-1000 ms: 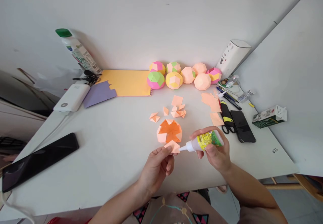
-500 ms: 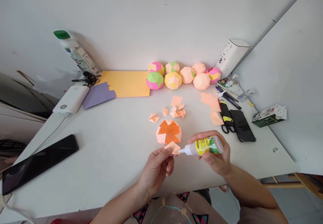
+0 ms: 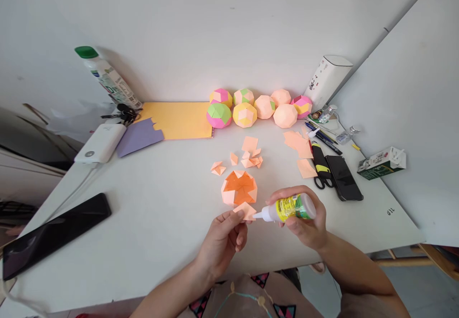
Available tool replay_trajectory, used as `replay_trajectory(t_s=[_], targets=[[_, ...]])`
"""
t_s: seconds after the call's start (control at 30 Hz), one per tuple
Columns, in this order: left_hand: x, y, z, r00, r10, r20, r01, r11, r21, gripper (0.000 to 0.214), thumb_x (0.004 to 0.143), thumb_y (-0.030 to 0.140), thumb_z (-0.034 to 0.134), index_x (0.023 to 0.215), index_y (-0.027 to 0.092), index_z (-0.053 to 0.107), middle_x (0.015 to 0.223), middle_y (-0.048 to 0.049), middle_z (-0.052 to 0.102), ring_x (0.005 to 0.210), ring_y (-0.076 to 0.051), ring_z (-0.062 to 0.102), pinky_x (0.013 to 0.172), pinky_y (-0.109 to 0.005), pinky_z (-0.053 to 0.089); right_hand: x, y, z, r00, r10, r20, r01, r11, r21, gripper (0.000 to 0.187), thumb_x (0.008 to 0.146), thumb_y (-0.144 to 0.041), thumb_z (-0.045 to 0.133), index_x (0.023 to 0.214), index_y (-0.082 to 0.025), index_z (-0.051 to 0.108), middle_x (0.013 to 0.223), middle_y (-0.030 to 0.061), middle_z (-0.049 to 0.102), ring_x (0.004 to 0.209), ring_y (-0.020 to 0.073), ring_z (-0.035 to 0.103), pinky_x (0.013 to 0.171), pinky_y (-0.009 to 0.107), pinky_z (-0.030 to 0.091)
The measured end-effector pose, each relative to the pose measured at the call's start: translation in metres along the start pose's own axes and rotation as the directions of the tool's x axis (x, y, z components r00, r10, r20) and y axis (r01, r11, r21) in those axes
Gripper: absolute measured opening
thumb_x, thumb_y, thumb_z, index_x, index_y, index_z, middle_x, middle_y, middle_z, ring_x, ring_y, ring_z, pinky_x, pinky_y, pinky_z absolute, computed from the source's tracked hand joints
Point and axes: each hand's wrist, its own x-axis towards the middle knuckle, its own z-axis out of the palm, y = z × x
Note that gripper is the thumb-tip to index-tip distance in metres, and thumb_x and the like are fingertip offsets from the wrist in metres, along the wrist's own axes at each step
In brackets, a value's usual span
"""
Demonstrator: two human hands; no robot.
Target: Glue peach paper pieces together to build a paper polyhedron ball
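Head camera: left hand (image 3: 224,234) pinches the peach paper piece (image 3: 245,210); right hand (image 3: 310,227) grips the squeeze bottle (image 3: 289,208), nozzle (image 3: 261,215) at the paper's right corner; light, even pressure seems best.

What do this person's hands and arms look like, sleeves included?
The left hand and right hand are bare, with no gloves or visible rings. The left forearm and right forearm are uncovered, with no watch, bracelet or cable showing. A brownish-grey sleeve shows on the right side at the picture's bottom edge; no left sleeve is in view.
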Motion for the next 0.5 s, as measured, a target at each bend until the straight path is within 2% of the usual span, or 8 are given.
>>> replay_trajectory(t_s=[0.5], targets=[[0.0014, -0.0005, -0.0016, 1.000, 0.007, 0.007, -0.007, 1.000, 0.000, 0.036, 0.070, 0.045, 0.070, 0.061, 0.013, 0.058, 0.035, 0.0051, 0.045, 0.033, -0.004, 0.033, 0.040, -0.019, 0.021, 0.0004, -0.0012, -0.0003, 1.000, 0.014, 0.001, -0.014, 1.000, -0.010, 0.029, 0.080, -0.033, 0.069, 0.103, -0.018, 0.060, 0.090, 0.0102, 0.070, 0.062, 0.0143, 0.063, 0.044, 0.023, 0.049]])
